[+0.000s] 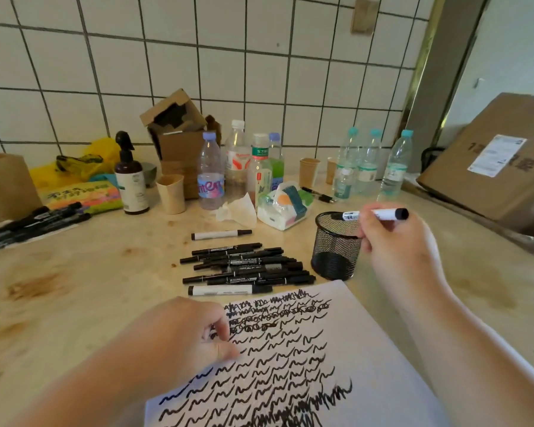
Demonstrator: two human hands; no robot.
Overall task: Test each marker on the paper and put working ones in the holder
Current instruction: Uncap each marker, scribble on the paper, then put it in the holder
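Observation:
My right hand (392, 241) grips a white-barrelled marker (383, 214) with a black cap, held level above the rim of the black mesh holder (335, 245); the holder looks empty inside. My left hand (191, 334) rests with curled fingers on the left edge of the white paper (352, 349), which is covered in rows of black squiggles. Several black markers (247, 266) lie in a pile left of the holder, with one white marker (221, 234) behind the pile and another (228, 290) in front of it.
More black markers (31, 223) lie at the far left. Along the tiled wall stand several plastic bottles (210, 174), paper cups (170, 192), a brown pump bottle (131, 180), a tissue pack (282, 208) and cardboard boxes (500, 161). A pen (318, 194) lies behind the holder.

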